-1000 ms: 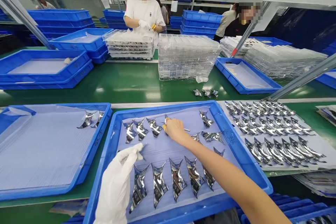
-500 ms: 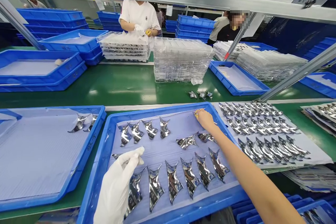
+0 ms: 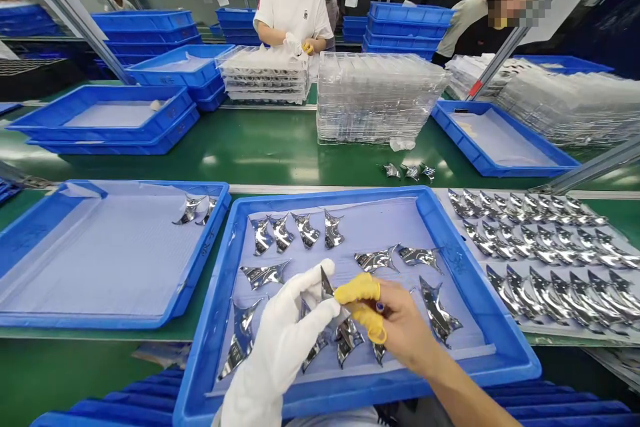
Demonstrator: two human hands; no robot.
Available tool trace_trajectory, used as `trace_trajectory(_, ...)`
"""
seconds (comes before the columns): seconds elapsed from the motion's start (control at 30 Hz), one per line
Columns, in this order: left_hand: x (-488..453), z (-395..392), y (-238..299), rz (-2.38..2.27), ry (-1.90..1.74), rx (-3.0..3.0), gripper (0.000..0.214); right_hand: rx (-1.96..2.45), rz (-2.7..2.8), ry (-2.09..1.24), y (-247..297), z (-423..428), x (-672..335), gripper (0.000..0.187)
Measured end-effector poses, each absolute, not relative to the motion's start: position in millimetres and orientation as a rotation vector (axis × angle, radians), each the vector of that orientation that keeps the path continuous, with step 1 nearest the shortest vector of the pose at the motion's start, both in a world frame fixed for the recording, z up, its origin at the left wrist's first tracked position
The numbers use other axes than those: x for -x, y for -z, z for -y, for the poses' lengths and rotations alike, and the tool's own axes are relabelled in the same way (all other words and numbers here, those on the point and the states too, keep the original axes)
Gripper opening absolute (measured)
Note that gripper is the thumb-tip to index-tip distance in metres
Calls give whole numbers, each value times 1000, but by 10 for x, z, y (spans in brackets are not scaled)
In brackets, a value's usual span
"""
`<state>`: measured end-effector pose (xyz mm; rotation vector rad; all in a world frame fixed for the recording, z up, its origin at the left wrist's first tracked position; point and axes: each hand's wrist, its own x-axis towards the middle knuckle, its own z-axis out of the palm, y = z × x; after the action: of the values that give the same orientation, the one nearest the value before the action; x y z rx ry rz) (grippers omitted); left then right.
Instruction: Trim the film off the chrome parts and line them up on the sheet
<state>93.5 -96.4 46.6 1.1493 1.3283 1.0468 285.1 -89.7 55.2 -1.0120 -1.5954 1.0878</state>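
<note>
My left hand, in a white glove, pinches a mirror-chrome curved piece above the lower middle of a blue tray. My right hand is close beside it, with yellow finger cots on two fingers. It grips a small dark tool, mostly hidden by the fingers. Several similar chrome pieces lie in loose rows on the tray's lavender liner. Other pieces lie partly hidden beneath both hands.
A second blue tray on the left holds two chrome pieces. A white sheet at right bears several rows of pieces. Three pieces lie on the green belt near a clear tray stack. A co-worker stands beyond.
My right hand has moved from the tray's upper right down to my left hand. A chrome piece is now pinched between them. The view has shifted slightly.
</note>
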Motion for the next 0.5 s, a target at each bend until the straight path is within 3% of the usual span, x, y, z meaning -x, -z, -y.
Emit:
trace_trajectory(0.17, -943, 1065, -520, -1377, -1265, -987, 40, 1056, 1659, -807, -431, 1116, -2672, 30)
trace_trajectory(0.33, -965, 1063, -527, -1382, -1369, -913, 35, 938, 1802, -584, -390, 1214, -2591, 26)
trace_trajectory(0.5, -931, 1096, -505, -1413, -1399, -752, 35, 991, 1680, -834, -419, 1240, -2568, 19)
